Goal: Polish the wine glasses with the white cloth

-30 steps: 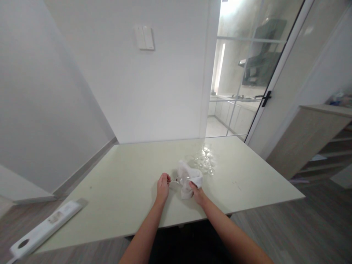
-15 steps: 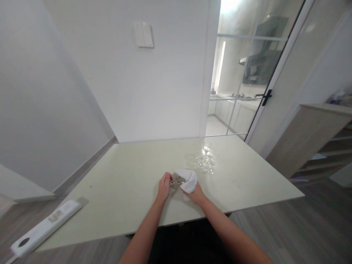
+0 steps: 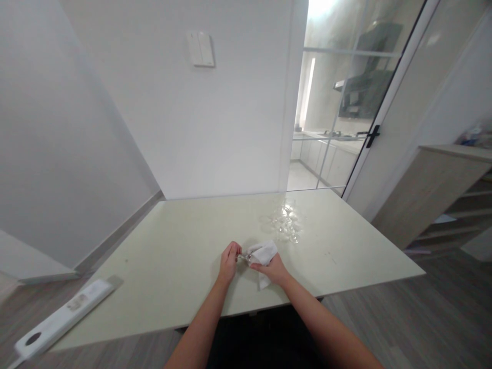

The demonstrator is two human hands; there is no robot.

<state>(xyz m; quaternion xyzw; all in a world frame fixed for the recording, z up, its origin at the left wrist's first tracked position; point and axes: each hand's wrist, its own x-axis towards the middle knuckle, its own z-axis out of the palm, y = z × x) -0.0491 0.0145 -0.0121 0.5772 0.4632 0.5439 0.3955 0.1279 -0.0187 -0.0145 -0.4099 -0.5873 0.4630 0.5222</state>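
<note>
Near the front of the table, my left hand (image 3: 229, 260) is closed around the thin end of a small clear stemmed glass (image 3: 244, 257). My right hand (image 3: 273, 267) grips a white cloth (image 3: 264, 252), which is wrapped over the glass's other end and hides it. One corner of the cloth hangs down below my right fingers. Beyond my right hand stand several clear stemmed glasses (image 3: 286, 221), bunched together and hard to tell apart in the glare.
The pale table (image 3: 184, 230) meets the white wall at its far edge. At the left edge lies a white power strip (image 3: 65, 318). A glass door (image 3: 326, 102) stands behind at the right, and a wooden shelf unit (image 3: 442, 189) is farther right.
The cloth has folded closer around the glass, covering more of it, and its corner now hangs lower. My right hand has turned slightly, while my left hand has barely moved.
</note>
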